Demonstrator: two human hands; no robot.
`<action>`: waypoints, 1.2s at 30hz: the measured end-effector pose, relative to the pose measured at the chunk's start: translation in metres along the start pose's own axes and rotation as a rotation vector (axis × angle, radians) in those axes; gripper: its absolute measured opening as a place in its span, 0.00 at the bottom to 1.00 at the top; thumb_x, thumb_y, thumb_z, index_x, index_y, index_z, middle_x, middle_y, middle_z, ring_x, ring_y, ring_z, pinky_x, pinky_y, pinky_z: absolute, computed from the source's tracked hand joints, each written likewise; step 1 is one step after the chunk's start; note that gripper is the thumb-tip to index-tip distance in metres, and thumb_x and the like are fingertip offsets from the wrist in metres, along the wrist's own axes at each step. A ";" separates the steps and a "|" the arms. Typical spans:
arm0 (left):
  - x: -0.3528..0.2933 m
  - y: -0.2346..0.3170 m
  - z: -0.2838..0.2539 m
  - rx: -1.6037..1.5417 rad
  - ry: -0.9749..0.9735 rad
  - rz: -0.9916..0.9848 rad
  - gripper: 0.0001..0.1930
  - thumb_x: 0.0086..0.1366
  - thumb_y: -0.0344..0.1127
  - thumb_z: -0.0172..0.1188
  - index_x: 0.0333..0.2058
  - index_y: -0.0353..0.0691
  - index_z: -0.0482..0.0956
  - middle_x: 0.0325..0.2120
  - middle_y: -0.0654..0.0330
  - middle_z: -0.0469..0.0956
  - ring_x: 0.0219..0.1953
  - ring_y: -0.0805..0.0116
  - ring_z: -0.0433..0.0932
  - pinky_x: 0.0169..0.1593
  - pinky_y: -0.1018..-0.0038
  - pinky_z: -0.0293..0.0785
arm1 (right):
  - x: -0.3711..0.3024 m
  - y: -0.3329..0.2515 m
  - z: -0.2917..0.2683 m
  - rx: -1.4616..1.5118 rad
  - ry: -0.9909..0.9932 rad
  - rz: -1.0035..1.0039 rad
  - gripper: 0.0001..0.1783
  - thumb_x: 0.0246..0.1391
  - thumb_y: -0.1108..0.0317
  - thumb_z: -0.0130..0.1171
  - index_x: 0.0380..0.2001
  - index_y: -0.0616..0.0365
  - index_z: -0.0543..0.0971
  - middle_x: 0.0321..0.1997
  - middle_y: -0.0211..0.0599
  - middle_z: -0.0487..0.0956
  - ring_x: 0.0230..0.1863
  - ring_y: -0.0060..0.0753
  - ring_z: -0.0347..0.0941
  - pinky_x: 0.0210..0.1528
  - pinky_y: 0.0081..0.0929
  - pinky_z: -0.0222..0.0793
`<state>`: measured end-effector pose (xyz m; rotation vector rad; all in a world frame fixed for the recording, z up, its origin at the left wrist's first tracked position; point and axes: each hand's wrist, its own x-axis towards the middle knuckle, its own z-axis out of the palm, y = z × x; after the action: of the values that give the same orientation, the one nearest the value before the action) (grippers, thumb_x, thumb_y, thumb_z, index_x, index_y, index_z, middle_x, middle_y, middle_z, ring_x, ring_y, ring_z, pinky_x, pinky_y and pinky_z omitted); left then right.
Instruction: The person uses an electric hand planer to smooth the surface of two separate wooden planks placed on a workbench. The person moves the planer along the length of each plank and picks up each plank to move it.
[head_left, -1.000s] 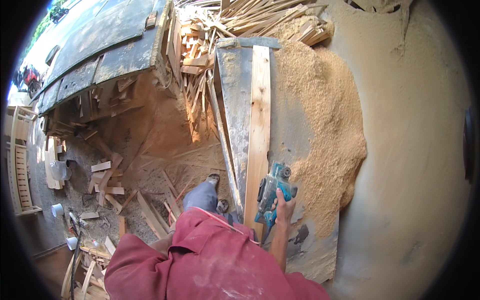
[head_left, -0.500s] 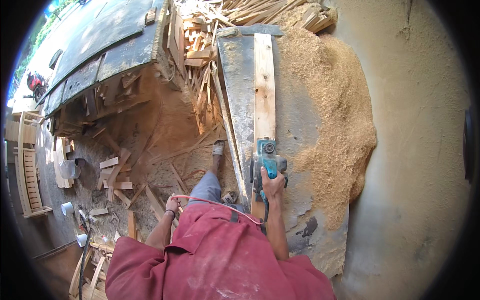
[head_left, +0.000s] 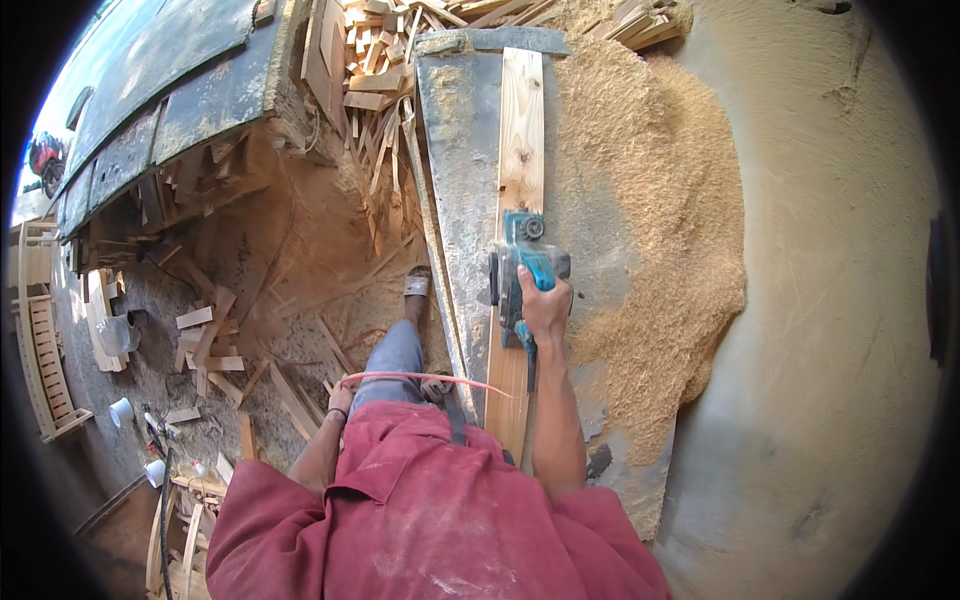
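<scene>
My right hand (head_left: 546,308) is wrapped around the handle of a teal and black electric planer (head_left: 522,225). The planer rests on a long, pale wooden board (head_left: 522,130), which lies lengthwise on a grey, worn worktop (head_left: 460,160). Bare wood shows both ahead of the tool and behind it. Low on the left, beside my thigh, my left hand (head_left: 341,398) is closed on a thin red cord (head_left: 420,376). The cord stretches across my front toward the board; where it leads past there I cannot make out.
A large heap of wood shavings (head_left: 690,200) covers the worktop's right side, by a plastered wall (head_left: 830,250). Wood offcuts (head_left: 375,90) pile up at the far left of the worktop. A dark-topped bench (head_left: 215,80) stands left. Loose boards (head_left: 210,330) and a white cup (head_left: 121,411) lie on the floor.
My right hand has pushed the planer forward along the board, away from me. The red cord now stretches straighter across my front, and the view has shifted slightly.
</scene>
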<state>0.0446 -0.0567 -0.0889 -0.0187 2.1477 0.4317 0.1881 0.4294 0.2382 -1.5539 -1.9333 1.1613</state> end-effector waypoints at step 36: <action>-0.055 0.163 -0.069 -0.026 -0.086 0.236 0.17 0.69 0.44 0.58 0.49 0.39 0.80 0.41 0.49 0.84 0.46 0.59 0.83 0.50 0.67 0.76 | 0.348 -0.151 0.087 -0.003 0.049 -0.069 0.28 0.52 0.46 0.68 0.14 0.60 0.78 0.15 0.34 0.76 0.14 0.26 0.74 0.17 0.27 0.69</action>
<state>-0.0064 0.0663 0.0398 0.2363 2.0673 0.5860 -0.0728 0.7185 0.2441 -1.4914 -1.9416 1.0820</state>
